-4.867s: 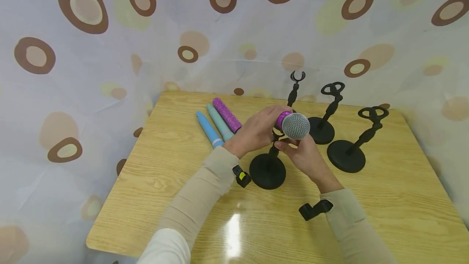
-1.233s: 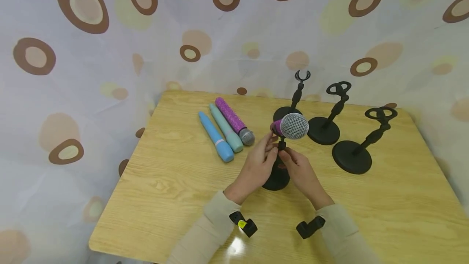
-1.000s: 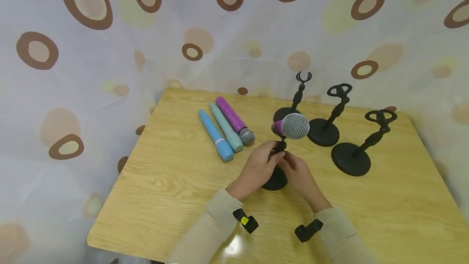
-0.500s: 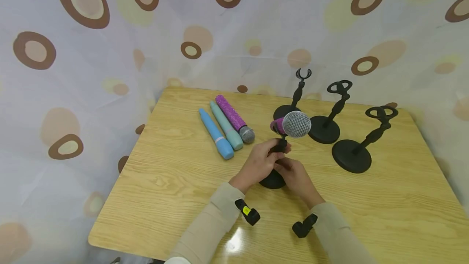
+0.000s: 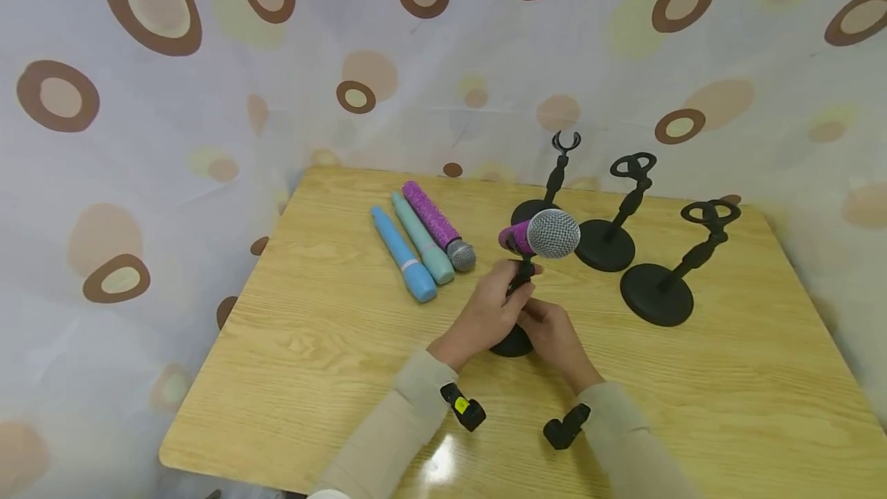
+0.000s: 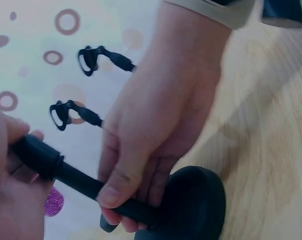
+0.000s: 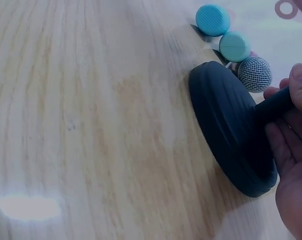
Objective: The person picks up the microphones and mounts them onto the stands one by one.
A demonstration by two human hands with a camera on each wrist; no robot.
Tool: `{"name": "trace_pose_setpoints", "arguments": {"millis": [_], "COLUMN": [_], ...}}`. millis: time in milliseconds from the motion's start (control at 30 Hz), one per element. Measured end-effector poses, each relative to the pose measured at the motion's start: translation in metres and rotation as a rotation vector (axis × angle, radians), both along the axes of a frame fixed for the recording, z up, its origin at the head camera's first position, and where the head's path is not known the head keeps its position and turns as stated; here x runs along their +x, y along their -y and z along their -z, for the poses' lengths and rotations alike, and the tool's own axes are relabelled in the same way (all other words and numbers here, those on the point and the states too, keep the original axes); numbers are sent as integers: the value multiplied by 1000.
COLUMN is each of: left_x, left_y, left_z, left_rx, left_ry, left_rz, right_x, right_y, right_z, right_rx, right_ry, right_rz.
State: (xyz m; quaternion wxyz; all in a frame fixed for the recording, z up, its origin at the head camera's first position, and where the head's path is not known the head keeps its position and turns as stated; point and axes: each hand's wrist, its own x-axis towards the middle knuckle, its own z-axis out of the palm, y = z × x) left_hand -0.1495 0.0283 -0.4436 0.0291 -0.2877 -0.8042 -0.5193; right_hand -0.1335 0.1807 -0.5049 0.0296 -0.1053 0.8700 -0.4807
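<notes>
A purple microphone [image 5: 520, 237] with a silver grille sits in the clip of a black desk stand, grille towards me. My left hand [image 5: 488, 313] grips the stand's upper pole just below the clip. Lower down, my right hand [image 5: 557, 336] pinches the same pole [image 6: 81, 180] between thumb and fingers, close over the round base [image 5: 513, 343]. In the left wrist view, the right hand [image 6: 161, 105] is nearer the base [image 6: 198, 200], while the left hand [image 6: 13, 185] holds the thick collar [image 6: 38, 156]. The right wrist view shows the ribbed base [image 7: 226, 127] edge-on beside the right hand [image 7: 296, 170].
Left of the stand lie a blue microphone [image 5: 402, 252], a mint microphone [image 5: 423, 237] and a glittery purple microphone [image 5: 431, 214], side by side. Behind and to the right stand three black stands with bare clips: one [image 5: 557, 175], another [image 5: 627, 206] and a third [image 5: 696, 256]. A patterned curtain [image 5: 416, 60] backs the wooden table [image 5: 312, 376].
Earlier my left hand held the purple microphone over the stand's clip; now the microphone sits in the clip. My left hand has moved down to the upper pole, my right hand lower towards the base.
</notes>
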Motion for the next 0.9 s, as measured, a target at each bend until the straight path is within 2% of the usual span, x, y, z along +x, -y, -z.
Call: {"name": "trace_pose_setpoints", "arguments": {"millis": [100,167,233,333,467,533,600,667,800,900], "left_x": [-1,-2,-2,-1,1,1,2,2,1,-1], "left_y": [4,5,5,4,0,-1,-1,0,1,1], "left_z": [-2,-3,-2,1,2,2,1,0,-5,-6], "left_rx": [19,20,28,14,-52,-85,-101,-93,-61,-65], "left_ry": [36,36,26,-33,-97,-104,-99,-77,13,48], "left_rz": [50,40,7,-62,-136,-144,-123,-69,35,42], "right_x": [1,1,1,1,1,2,3,3,3,3], "right_y": [2,3,3,4,3,3,2,3,3,3], "right_z": [0,0,0,1,3,3,4,4,5,6], "right_rx": [6,5,2,4,3,-4,-7,-12,-17,-18], "right_ry": [-19,-30,-31,-29,-30,-15,-1,9,-6,-16], "right_rz": [7,14,5,7,16,15,10,8,15,19]}}
